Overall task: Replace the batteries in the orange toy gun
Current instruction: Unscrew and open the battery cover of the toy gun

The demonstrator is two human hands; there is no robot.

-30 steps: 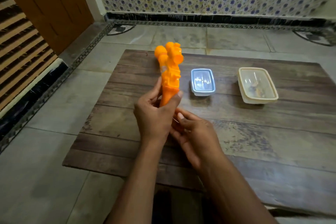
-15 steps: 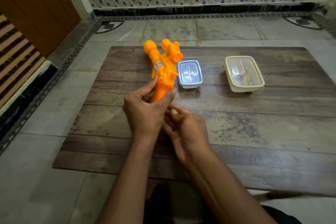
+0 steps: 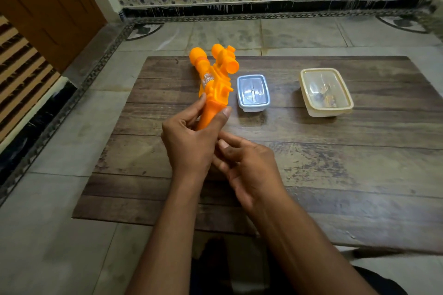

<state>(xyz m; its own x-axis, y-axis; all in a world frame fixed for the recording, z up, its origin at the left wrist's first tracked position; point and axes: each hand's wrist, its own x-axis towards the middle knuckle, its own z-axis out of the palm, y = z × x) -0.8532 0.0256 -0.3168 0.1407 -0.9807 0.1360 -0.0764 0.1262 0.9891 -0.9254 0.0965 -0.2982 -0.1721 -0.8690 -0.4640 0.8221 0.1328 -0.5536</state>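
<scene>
The orange toy gun (image 3: 214, 79) stands upright above the wooden table, its barrel end pointing away from me. My left hand (image 3: 191, 143) is shut on its handle, thumb and fingers wrapped around it. My right hand (image 3: 247, 167) sits just below and right of the handle's bottom end, fingers curled toward it and touching the left hand. The handle's base is hidden behind my fingers, so I cannot tell whether my right hand holds anything. No battery is visible.
A low dark wooden table (image 3: 335, 163) stands on a tiled floor. A small blue lidded box (image 3: 253, 92) sits right of the gun. Farther right stands a cream lidded container (image 3: 326, 92) with small items inside. A wooden door (image 3: 48, 7) is at the left.
The gun has tilted slightly and the view has shifted so the table and boxes sit more centred. My right hand's fingers have curled closer under the handle's base.
</scene>
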